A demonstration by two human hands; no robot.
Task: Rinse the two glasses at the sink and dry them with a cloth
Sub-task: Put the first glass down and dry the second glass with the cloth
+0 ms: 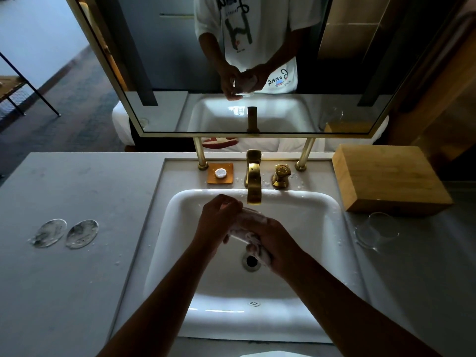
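Observation:
Over the white sink my left hand grips a clear glass, mostly hidden by fingers and cloth. My right hand holds a white cloth bunched around and into the glass. No water runs from the brass tap. The second clear glass stands upright on the counter to the right of the basin, apart from both hands.
A bamboo box sits behind the second glass. Brass tap handle and an orange soap dish line the sink's back ledge. Two wet round marks lie on the left grey counter. A mirror hangs above.

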